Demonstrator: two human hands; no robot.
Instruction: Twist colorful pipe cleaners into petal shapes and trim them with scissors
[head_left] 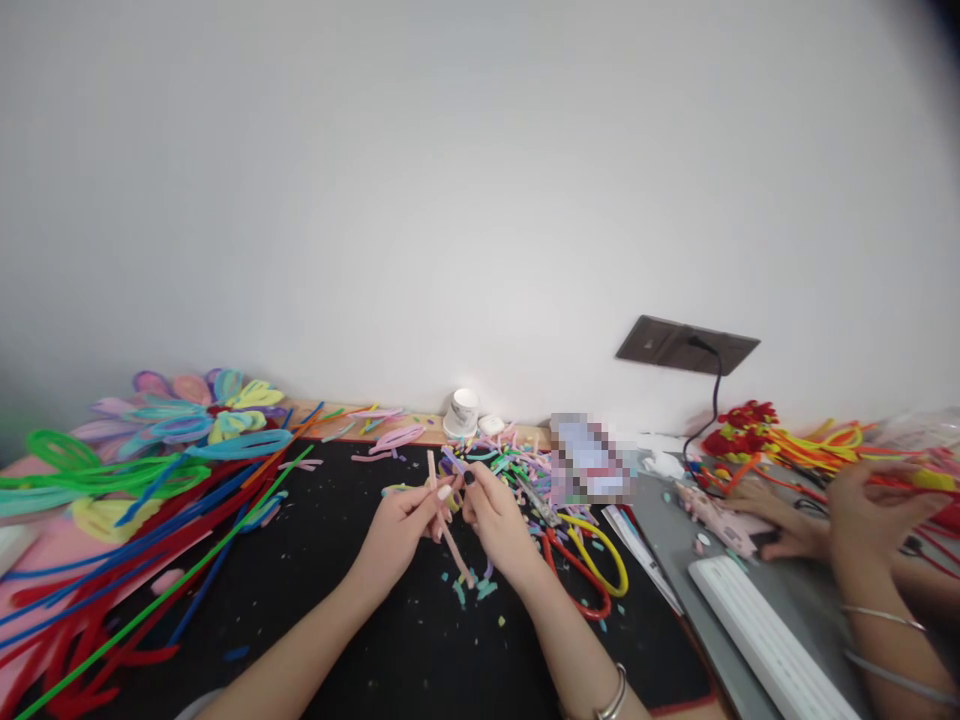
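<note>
Above the black mat [337, 620], my left hand [401, 520] pinches a pale pink pipe cleaner [456, 552], which slants down past the fingers. Close beside it, my right hand [491, 505] has its fingers closed on a purple pipe cleaner [451, 458], whose upper end pokes out above the fingertips. The two hands nearly meet, and their fingers hide the middle of both stems. Small teal cuttings [486, 588] lie on the mat just below. Beyond my right hand spreads a pile of short pastel pipe cleaner pieces [517, 465].
Pipe cleaner flowers [210, 410] and long coloured stems [172, 540] fill the left side. A white cup [462, 412] stands by the wall. Red-and-yellow-handled scissors [600, 555] lie right, near a pixelated phone [592, 458]. Another person's hands [870, 510] work beside a white power strip [757, 630].
</note>
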